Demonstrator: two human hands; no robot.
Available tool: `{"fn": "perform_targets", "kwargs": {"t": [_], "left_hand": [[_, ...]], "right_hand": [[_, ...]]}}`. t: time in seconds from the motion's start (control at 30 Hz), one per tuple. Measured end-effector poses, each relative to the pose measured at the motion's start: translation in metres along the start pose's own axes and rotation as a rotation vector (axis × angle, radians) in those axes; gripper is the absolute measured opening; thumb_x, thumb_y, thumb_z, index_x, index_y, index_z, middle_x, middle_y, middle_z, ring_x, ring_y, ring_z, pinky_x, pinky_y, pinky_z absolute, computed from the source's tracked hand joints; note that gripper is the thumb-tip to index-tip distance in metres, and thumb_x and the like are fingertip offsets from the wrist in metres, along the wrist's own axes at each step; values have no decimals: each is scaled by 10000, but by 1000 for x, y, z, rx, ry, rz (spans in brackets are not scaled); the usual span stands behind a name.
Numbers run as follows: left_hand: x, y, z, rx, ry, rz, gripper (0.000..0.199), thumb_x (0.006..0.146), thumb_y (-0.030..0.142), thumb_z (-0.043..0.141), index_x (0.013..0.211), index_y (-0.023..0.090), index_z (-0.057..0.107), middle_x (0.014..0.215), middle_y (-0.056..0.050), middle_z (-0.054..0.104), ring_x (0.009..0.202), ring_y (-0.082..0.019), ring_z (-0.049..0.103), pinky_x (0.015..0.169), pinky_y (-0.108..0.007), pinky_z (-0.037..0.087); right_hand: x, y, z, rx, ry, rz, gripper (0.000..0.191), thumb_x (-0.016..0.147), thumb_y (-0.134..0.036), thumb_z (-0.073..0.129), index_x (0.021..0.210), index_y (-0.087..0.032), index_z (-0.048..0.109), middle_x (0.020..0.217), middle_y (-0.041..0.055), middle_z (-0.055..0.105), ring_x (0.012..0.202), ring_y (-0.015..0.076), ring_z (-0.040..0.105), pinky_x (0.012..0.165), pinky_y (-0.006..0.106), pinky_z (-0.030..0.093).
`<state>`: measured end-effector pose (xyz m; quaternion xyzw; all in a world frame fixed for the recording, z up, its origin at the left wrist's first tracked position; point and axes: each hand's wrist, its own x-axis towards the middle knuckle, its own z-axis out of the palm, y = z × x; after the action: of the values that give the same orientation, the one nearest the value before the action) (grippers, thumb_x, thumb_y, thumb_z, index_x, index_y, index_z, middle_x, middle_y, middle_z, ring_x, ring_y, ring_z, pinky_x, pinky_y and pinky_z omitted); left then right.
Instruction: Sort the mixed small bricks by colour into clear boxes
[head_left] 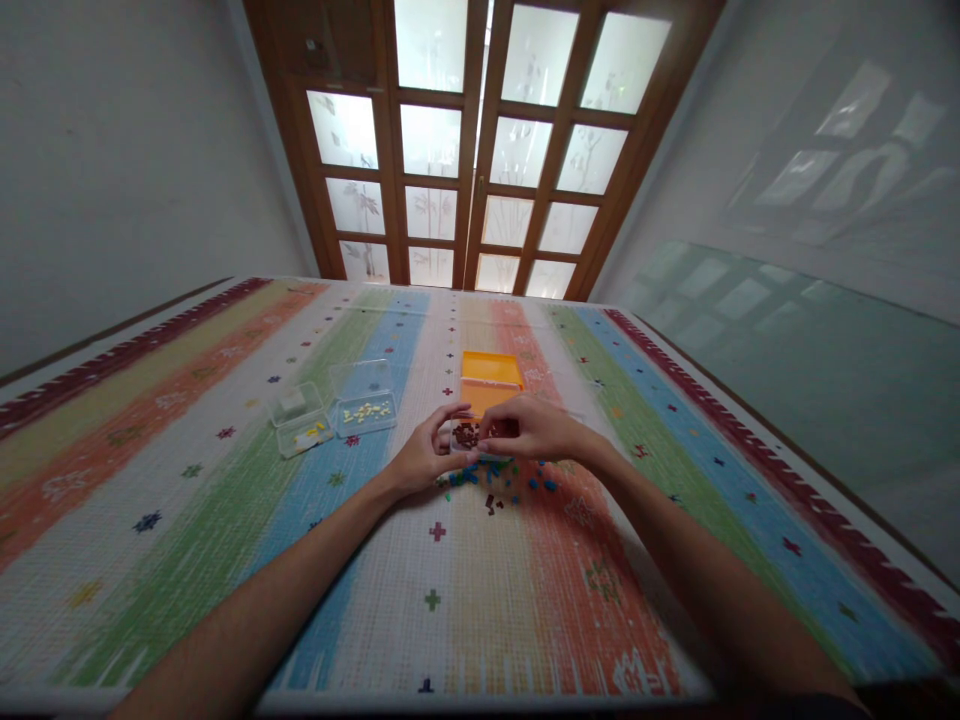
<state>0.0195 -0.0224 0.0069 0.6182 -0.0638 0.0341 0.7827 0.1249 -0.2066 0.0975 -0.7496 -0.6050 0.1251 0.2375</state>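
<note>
Right hand point(529, 428) bent over a small box point(453, 437), fingertips drawn together at its contents; cannot tell whether a piece is pinched between them. Left hand point(427, 455) grips the box's left end, thumb on the near side, fingers on the far side. Brown pieces point(466, 434) lie inside, partly hidden by the right hand; whether the box rests on the cloth or is lifted, cannot tell. Just nearer the viewer, on the striped tablecloth point(480, 600), a few loose brown bits point(491, 506); around them blue pieces point(550, 486) and green pieces point(448, 496), scattered, some close under the hands. Beyond the box, an orange case point(491, 368) stands open. Off to the left, two open clear boxes: one with pale pieces point(365, 412), the other with yellow pieces point(315, 430). Judgement: work looks partway along. Pale, yellow and most visible brown pieces are in boxes; the stray brown, blue and green ones lie out on the cloth, and all the lids in view are unclosed.
</note>
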Motion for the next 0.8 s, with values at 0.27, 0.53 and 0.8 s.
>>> {"fn": "perform_targets", "kwargs": {"t": [0.27,0.53,0.8], "left_hand": [[-1,0,2,22,27,-7,685,692,207,862,1300,247,548,1390,-129,515,1007,-213,700,895,-370,565],[-1,3,3,40,32,-16,678,695,220,860,1293,246,541,1380,-114,518,992,-201,705,871,-347,568],[-2,2,3,44,32,-8,684,691,230,864,1297,245,549,1379,-123,521,965,-194,702,841,-336,569]], "right_hand": [[-45,-13,35,-78,-197,110,232,861,-333,728,1043,-189,738,729,11,680,661,140,591,609,237,367],[-49,-14,53,-149,-182,93,155,911,-217,636,1003,-183,756,888,62,747,781,168,651,692,258,420],[-52,-19,58,-212,-133,73,189,887,-239,629,1012,-172,755,903,75,755,784,182,661,690,273,412]]}}
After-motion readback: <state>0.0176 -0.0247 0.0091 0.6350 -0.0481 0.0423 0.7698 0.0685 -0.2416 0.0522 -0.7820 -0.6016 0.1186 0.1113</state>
